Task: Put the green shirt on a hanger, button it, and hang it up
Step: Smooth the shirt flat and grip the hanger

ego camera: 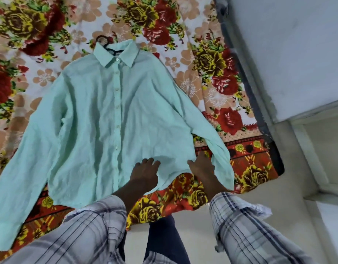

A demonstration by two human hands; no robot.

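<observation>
a shirt (99, 121) lies flat, front up, on a bed cover (183, 35), collar toward 12 o'clock, hem toward 6, one sleeve spread toward 8 o'clock and the other toward 4. a hanger (110, 50) sits inside the collar, its hook poking out at 12 o'clock onto the cover. the left hand (145, 172) rests on the hem at 6 o'clock, the right hand (201, 168) near it at the hem's 4 o'clock corner, between body and sleeve.

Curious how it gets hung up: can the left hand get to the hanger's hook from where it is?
Probably, with a long stretch. The left hand rests on the green shirt at its hem; the hook pokes out past the collar at the far end, uncovered.
</observation>
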